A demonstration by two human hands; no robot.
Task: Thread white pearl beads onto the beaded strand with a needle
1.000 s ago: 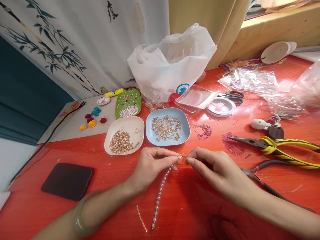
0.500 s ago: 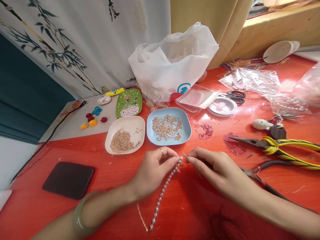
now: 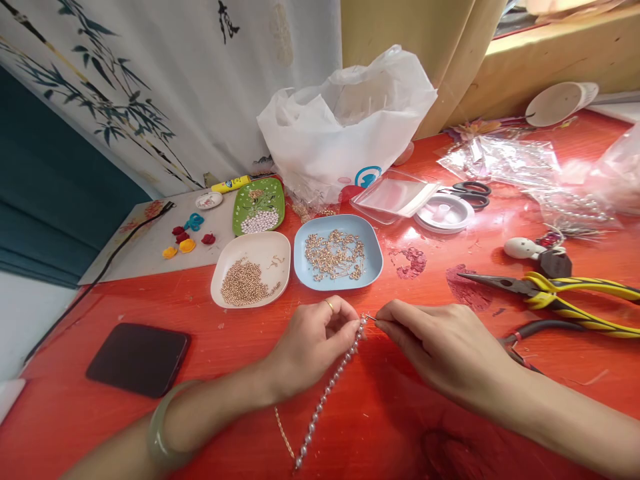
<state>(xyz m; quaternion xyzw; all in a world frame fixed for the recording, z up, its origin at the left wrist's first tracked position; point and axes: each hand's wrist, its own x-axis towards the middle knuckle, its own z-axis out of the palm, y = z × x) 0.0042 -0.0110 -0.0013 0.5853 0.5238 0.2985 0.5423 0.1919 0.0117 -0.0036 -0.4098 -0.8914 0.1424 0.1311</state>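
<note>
My left hand pinches the upper end of a strand of pearl beads between thumb and fingers. The strand hangs down toward the front of the table, and a thin gold chain hangs by its lower end. My right hand is closed on a thin metal pin, with only a short tip showing. That tip meets the strand's top end, where small gold links are too fine to make out. Just beyond my hands stand a blue tray of gold findings and a white tray of small gold beads.
To the right lie yellow-handled needle-nose pliers and dark-handled pliers, partly behind my right hand. A black phone lies left. Behind are a green tray, a white plastic bag, scissors and a white spool.
My right hand has shifted slightly right and the pin in it has turned, its tip now lower at the strand's end. The left hand keeps its pinch, with the strand slightly lower.
</note>
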